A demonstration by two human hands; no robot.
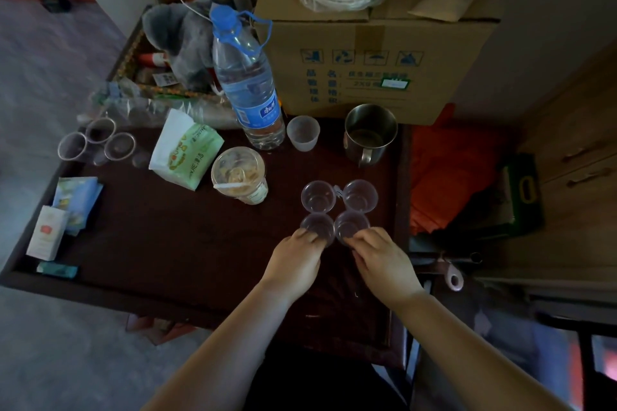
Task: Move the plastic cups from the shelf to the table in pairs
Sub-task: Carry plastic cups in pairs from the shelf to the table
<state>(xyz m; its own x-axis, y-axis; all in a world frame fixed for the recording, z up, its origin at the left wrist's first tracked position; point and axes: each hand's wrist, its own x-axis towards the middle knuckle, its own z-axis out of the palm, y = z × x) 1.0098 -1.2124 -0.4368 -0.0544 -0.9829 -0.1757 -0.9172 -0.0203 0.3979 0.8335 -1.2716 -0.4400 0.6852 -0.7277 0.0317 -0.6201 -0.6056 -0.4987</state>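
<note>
From above, both hands are down on the dark table (167,243), each pinching the near rim of a clear plastic cup. The left hand (293,260) has its fingertips curled on the near-left cup (317,227); the right hand (380,257) grips the near-right cup (350,225) the same way. The two cups stand upright, touching or nearly so.

Just beyond the fingers stands another pair of clear cups (339,198), making a square of four. More clear cups (96,143) sit well off to the left hand's far side, past a tissue pack (187,150).

My guess is this pair is being set down. No shelf shows in view, so which hand is nearer the next pair can't be judged.
</note>
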